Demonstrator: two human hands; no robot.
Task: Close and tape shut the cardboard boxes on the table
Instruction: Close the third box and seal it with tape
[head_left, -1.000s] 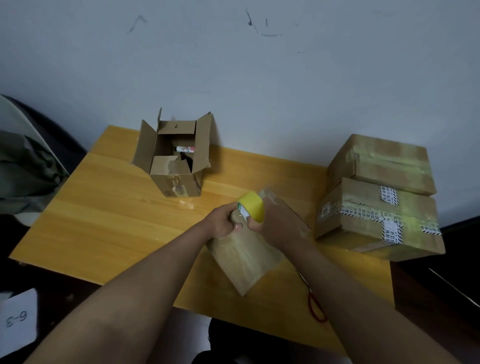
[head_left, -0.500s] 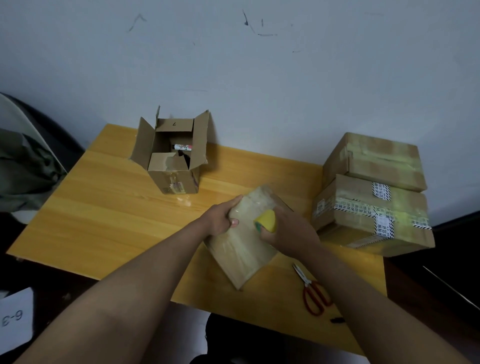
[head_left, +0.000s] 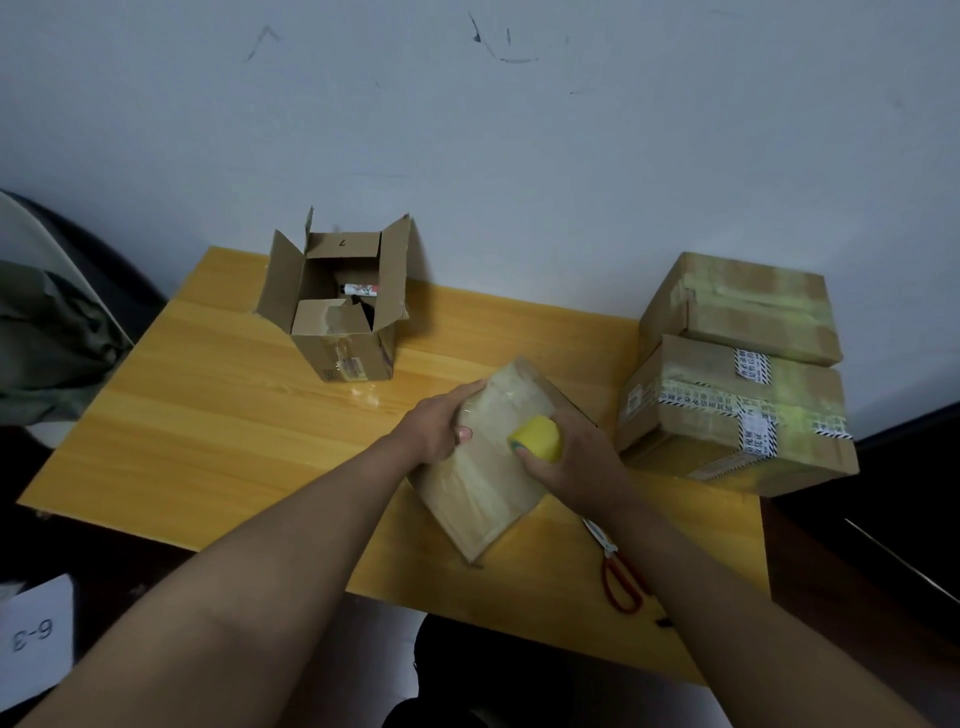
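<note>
A closed cardboard box (head_left: 483, 483) lies at an angle in the middle of the wooden table (head_left: 208, 426), its top shiny with tape. My left hand (head_left: 441, 421) grips the box's far left edge, thumb on top. My right hand (head_left: 576, 457) holds a yellow tape roll (head_left: 537, 437) against the box top. An open box (head_left: 340, 306) with its flaps up stands at the back left, with small items inside. Two taped boxes (head_left: 737, 374) are stacked at the right.
Red-handled scissors (head_left: 621, 577) lie on the table near its front edge, under my right forearm. A wall runs behind the table. A chair with dark cloth (head_left: 47, 338) stands at the left. A paper marked 6-3 (head_left: 34, 634) lies on the floor.
My right hand has drawn the tape roll from the box's far end down along its top towards me. My left hand stays on the box's far left edge.
</note>
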